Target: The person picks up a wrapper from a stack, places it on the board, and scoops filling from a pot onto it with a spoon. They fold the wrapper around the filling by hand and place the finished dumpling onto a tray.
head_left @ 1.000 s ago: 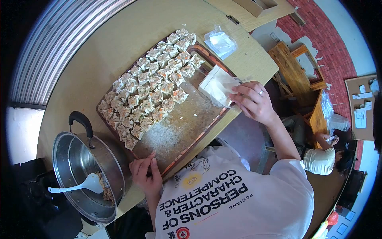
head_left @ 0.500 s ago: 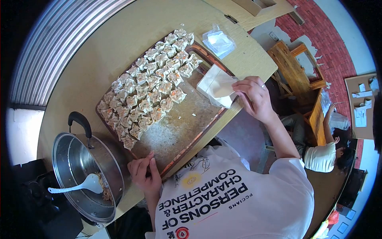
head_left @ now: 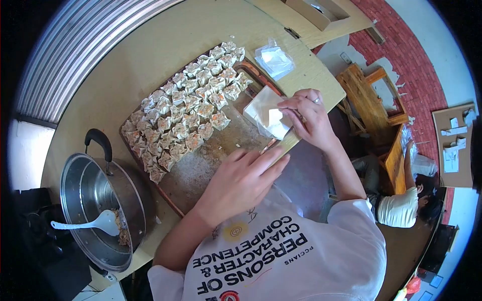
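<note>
The right hand (head_left: 307, 116) pinches the top wrapper (head_left: 274, 117) off the wrapper stack (head_left: 257, 106) at the right corner of the tray (head_left: 221, 150), at frame centre. The left hand (head_left: 241, 180) is open and empty, fingers straight, over the tray's lower edge. The table (head_left: 150, 45) is tan wood. A corrugated shutter (head_left: 75, 45) stands upper left, a red brick floor (head_left: 416, 55) upper right and a pot (head_left: 85, 193) lower left.

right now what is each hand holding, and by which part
The right hand pinches a white wrapper by its edge, atop the wrapper stack. The left hand holds nothing, palm down over the tray.
</note>
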`<state>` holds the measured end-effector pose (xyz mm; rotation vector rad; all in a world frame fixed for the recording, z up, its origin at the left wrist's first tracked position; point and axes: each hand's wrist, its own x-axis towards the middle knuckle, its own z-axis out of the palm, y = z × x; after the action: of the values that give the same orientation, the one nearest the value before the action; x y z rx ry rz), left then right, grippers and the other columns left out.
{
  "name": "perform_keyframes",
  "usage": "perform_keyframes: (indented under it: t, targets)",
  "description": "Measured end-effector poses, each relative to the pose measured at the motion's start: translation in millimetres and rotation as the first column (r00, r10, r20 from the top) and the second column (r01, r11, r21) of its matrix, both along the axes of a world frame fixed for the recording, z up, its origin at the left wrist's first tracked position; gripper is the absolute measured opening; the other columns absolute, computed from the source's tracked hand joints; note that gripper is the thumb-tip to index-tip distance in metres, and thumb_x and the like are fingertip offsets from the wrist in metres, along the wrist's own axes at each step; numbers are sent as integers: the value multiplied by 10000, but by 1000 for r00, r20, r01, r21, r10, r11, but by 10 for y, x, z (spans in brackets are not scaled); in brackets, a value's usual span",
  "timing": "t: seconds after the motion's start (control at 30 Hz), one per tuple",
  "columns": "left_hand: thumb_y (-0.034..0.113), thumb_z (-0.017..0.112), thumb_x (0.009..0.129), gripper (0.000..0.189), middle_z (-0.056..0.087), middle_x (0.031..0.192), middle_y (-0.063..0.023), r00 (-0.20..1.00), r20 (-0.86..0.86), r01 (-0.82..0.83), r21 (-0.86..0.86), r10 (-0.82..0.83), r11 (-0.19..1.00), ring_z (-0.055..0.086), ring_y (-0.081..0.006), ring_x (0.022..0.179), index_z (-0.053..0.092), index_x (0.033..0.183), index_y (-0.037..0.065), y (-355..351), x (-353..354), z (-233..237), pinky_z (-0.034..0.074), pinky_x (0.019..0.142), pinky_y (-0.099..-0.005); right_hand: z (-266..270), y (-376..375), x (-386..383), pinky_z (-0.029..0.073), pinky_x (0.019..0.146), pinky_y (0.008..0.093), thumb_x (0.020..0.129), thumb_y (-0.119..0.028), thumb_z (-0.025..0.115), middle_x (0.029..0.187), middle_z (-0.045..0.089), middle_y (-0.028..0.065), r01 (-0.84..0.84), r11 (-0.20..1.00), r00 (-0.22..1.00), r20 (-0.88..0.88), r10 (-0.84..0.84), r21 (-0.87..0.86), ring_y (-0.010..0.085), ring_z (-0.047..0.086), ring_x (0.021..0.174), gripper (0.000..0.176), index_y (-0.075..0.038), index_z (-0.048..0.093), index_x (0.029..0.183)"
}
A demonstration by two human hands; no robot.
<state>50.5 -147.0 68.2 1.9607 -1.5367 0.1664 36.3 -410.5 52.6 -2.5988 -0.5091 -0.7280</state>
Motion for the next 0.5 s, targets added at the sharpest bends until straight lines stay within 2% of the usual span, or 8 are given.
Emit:
perform_keyframes:
  t: [0.03,0.1,0.13,0.23,0.3,0.43,0.5]
  targets:
    - [169,745,869,416,649,1338,-49,1000,6,-5,-3,5,1000,656,-189,861,720,1275,81,-96,22,-37,496,805,-351,2,-3,9,463,927,410,878,-64,780,988,718,51,-5,1000,1000,6,5,-3,279,620,988,205,-79,747,1080]
    - [205,719,912,476,597,1428,-83,996,93,-4,142,-9,990,663,-186,858,655,1359,53,-252,46,-117,503,825,-353,7,-15,19,464,931,401,877,-62,781,993,725,46,-30,1000,999,16,30,-4,265,627,988,210,-80,747,1083]
    - [205,719,912,476,597,1428,-83,995,95,-5,141,-9,990,663,-186,858,655,1359,53,-315,54,-156,503,825,-353,11,-23,19,464,931,401,877,-62,781,993,725,46,-30,1000,999,18,30,-5,265,627,988,210,-80,747,1083]
    - [265,738,913,549,568,1469,-122,987,156,-80,212,47,974,666,-187,816,617,1402,48,-437,53,-268,519,803,-354,7,-31,31,466,941,393,889,-58,774,1005,735,43,-2,997,1000,-17,4,81,255,637,997,198,-80,747,1084]
    - [317,756,900,639,533,1507,-156,964,236,-190,301,120,935,673,-189,770,573,1450,48,-486,40,-325,539,737,-348,2,-46,40,466,951,400,906,-56,764,1018,750,44,-7,986,999,-49,16,166,252,651,972,178,-76,744,1081]
    - [351,765,889,694,528,1508,-167,953,250,-247,314,172,917,670,-184,723,549,1470,40,-508,4,-344,541,669,-338,-38,-35,31,465,972,408,922,-60,755,1021,758,52,-25,979,998,-44,35,203,251,671,943,154,-70,739,1075]
    - [366,759,895,707,530,1501,-163,953,230,-263,300,198,917,669,-183,718,537,1478,33,-508,14,-328,541,659,-333,-40,0,34,473,953,407,928,-73,749,1005,757,49,-30,985,999,46,22,172,234,700,886,128,-70,723,1054]
